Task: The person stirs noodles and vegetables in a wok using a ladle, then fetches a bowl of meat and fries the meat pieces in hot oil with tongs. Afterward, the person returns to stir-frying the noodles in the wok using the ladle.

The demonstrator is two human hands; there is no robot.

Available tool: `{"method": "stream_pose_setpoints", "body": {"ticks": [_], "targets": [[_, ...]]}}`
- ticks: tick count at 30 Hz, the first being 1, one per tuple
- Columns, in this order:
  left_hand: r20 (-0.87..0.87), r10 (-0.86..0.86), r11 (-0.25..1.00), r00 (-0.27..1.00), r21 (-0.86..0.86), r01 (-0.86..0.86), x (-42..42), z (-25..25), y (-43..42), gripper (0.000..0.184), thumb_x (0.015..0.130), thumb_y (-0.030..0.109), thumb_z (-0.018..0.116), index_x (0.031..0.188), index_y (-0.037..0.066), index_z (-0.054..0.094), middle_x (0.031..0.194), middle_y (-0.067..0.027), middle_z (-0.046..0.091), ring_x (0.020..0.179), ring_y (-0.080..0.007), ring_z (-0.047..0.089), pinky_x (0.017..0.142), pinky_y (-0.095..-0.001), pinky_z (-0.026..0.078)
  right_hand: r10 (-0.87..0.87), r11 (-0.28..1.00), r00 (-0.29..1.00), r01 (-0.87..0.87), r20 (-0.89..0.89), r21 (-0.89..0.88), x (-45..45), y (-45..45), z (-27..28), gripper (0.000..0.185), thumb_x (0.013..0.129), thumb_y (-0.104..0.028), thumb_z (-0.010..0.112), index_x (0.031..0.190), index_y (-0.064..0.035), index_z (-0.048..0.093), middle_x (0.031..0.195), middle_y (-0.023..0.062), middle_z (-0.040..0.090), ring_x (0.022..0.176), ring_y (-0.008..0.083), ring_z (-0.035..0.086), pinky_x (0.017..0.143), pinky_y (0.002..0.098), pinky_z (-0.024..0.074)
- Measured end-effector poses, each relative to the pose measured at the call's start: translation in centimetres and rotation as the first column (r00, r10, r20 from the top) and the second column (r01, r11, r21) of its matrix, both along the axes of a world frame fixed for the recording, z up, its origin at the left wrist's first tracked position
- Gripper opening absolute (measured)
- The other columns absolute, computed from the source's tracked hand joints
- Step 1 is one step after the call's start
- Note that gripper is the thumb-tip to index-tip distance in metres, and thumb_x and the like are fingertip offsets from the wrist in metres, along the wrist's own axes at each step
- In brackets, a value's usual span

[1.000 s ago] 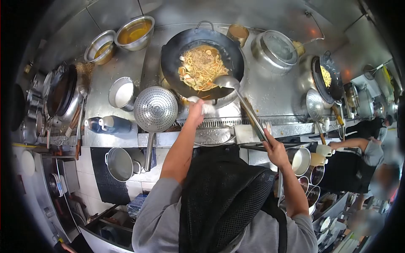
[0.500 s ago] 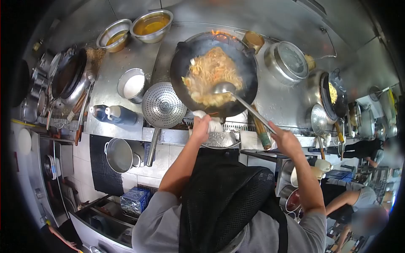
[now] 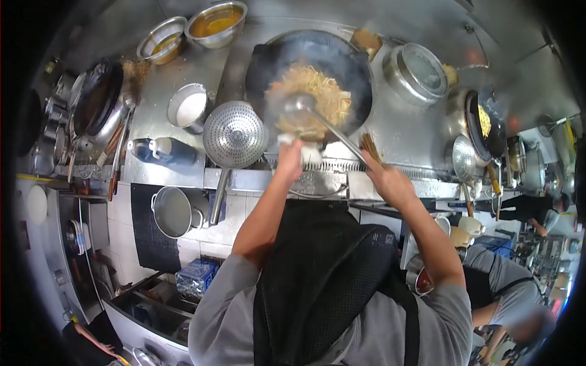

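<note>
On my feed the wok point(image 3: 359, 79) sits on the range straight ahead, noodles point(image 3: 322, 91) heaped in its middle under steam. I see the ladle point(image 3: 298, 104) with its bowl among them and its handle slanting toward the right hand point(image 3: 390, 182), whose fingers are wrapped around it. The left hand point(image 3: 289, 160) is closed on a white cloth point(image 3: 310, 155) at the wok's near edge; I can't tell how the fingers sit beneath it.

Left of the wok I have a strainer point(image 3: 237, 134), and beside that a pail point(image 3: 198, 127) of something white. Behind these, two steel bowls, the left one point(image 3: 173, 55) and the right one point(image 3: 223, 41), both hold amber liquid. Two jugs point(image 3: 174, 151) near the counter's front look dark inside. To the right stands a steel pot point(image 3: 394, 76), its contents unclear to me; farther over, another wok point(image 3: 497, 131) carries yellow food point(image 3: 484, 122).
</note>
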State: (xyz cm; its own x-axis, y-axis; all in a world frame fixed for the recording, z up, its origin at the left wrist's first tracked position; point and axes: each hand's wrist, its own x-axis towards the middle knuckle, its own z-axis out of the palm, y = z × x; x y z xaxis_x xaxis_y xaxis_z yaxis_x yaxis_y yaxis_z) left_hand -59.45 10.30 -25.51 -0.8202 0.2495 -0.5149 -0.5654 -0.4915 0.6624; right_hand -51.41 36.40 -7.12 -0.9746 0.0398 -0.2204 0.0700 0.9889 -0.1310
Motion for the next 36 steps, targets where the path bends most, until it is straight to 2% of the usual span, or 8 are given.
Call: {"method": "stream_pose_setpoints", "body": {"ticks": [7,23,25,26,28,32,34,36], "targets": [[0.04,-0.2,0.95,0.979,-0.237,0.204,-5.0,5.6,1.0,0.039,0.092,0.012,0.059,0.126,-0.004,0.049,0.107,-0.0156,0.063,0.093,-0.0255,0.065,0.077,-0.0423,0.054,-0.028,0.999,0.998,0.031,-0.061,0.044,-0.6,2.2,-2.4,0.059,0.098,-0.031,0.06,0.153,-0.0347,0.039,0.083,0.021,0.069,0.076,0.0414,0.07,0.068,0.0522,0.056],[-0.253,0.037,0.998,0.967,0.055,-0.023,-1.3,1.8,1.3,0.033,0.094,0.006,0.056,0.126,-0.001,0.052,0.119,-0.014,0.062,0.098,-0.0266,0.065,0.09,-0.0446,0.053,-0.098,0.995,0.995,0.098,-0.01,0.026,0.9,3.6,1.7,0.055,0.098,-0.035,0.06,0.15,-0.0302,0.043,0.084,0.0223,0.07,0.079,0.0454,0.069,0.072,0.0545,0.0552],[-0.382,-0.72,0.493,0.579,-0.869,0.041,-4.9,1.6,0.9,0.025,0.095,0.02,0.055,0.106,-0.002,0.062,0.096,-0.0155,0.068,0.096,-0.0291,0.068,0.079,-0.0429,0.054,-0.038,0.999,0.987,0.036,-0.158,-0.013,-1.7,3.1,-3.6,0.057,0.098,-0.033,0.06,0.151,-0.0318,0.041,0.082,0.0217,0.071,0.075,0.0457,0.069,0.07,0.0552,0.0551],[-0.422,-0.748,0.449,0.512,-0.89,-0.077,-5.2,1.5,0.9,0.021,0.091,0.002,0.058,0.111,0.005,0.06,0.108,-0.0123,0.068,0.106,-0.0266,0.068,0.08,-0.044,0.059,-0.034,0.999,0.987,0.032,-0.154,-0.012,-0.8,2.8,-3.4,0.057,0.098,-0.033,0.06,0.151,-0.0318,0.041,0.082,0.0217,0.071,0.075,0.0457,0.069,0.07,0.0552,0.0551],[0.059,-0.153,0.986,0.986,-0.052,0.156,-2.8,4.2,0.4,0.027,0.093,0.014,0.057,0.115,-0.002,0.06,0.103,-0.0153,0.067,0.102,-0.0262,0.068,0.084,-0.0402,0.056,0.005,0.999,0.995,-0.009,-0.104,-0.042,0.6,2.6,-0.9,0.056,0.098,-0.033,0.059,0.152,-0.0324,0.041,0.083,0.0221,0.071,0.076,0.0443,0.069,0.07,0.0545,0.0552],[0.035,-0.061,0.998,0.998,0.03,0.059,-1.9,2.1,0.6,0.065,0.084,-0.004,0.059,0.145,0.005,0.041,0.127,-0.0155,0.057,0.116,-0.0276,0.061,0.096,-0.0432,0.055,-0.078,0.996,0.985,0.085,-0.153,0.038,1.0,6.2,-0.8,0.053,0.1,-0.037,0.057,0.151,-0.0356,0.045,0.08,0.0213,0.07,0.074,0.0407,0.071,0.07,0.0524,0.0574],[-0.452,-0.719,0.544,0.528,-0.839,0.024,-7.1,-8.2,0.6,0.045,0.091,0.001,0.053,0.135,0.002,0.046,0.118,-0.014,0.064,0.102,-0.0305,0.07,0.087,-0.0446,0.059,-0.083,0.996,0.991,0.086,-0.108,0.026,-1.3,3.7,-5.0,0.052,0.1,-0.037,0.056,0.151,-0.035,0.045,0.079,0.0211,0.07,0.073,0.0409,0.071,0.068,0.0521,0.0573],[-0.559,-0.65,0.605,0.515,-0.791,-0.095,-5.4,-4.6,0.7,0.038,0.092,0.004,0.052,0.13,0.002,0.05,0.112,-0.0133,0.067,0.095,-0.03,0.071,0.085,-0.0439,0.06,-0.086,0.995,0.99,0.09,-0.113,0.031,-1.9,3.3,-3.2,0.052,0.1,-0.038,0.056,0.151,-0.0344,0.045,0.079,0.0208,0.07,0.072,0.0412,0.071,0.067,0.0517,0.0571]]}}
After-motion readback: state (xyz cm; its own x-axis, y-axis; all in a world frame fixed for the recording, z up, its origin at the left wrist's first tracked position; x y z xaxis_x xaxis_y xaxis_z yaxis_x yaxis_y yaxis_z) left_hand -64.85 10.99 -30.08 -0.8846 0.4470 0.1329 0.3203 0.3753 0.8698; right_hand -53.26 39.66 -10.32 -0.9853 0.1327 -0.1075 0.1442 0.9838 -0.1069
